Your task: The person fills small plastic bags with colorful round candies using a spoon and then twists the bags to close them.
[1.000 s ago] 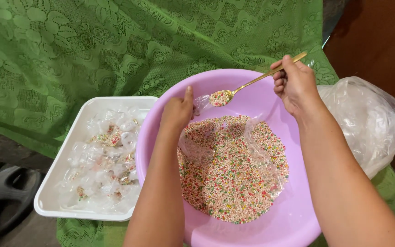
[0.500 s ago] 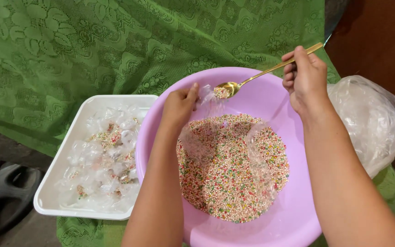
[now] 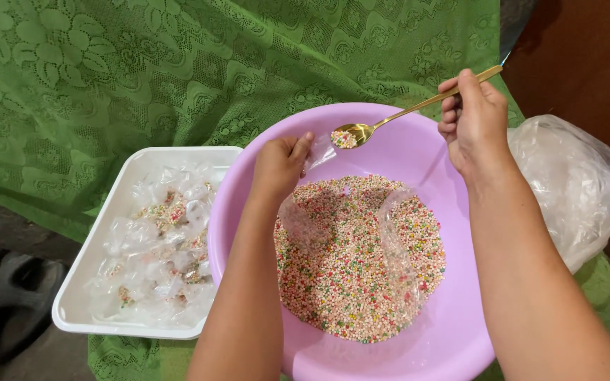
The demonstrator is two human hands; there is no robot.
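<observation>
Pinching the small clear bag point(image 3: 317, 152) open with my left hand point(image 3: 279, 164) over the pink basin point(image 3: 453, 310), I grip the gold spoon point(image 3: 390, 121) in my right hand point(image 3: 473, 121). I judge a slow tilt best (beads point(image 3: 359, 255) bounce), bowl touching the bag's mouth.

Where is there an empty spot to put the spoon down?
The pink basin's bare inner wall, between the sprinkles and its near rim, is free. So is the green cloth beyond the white tray. The tray is crowded with filled little bags.
</observation>
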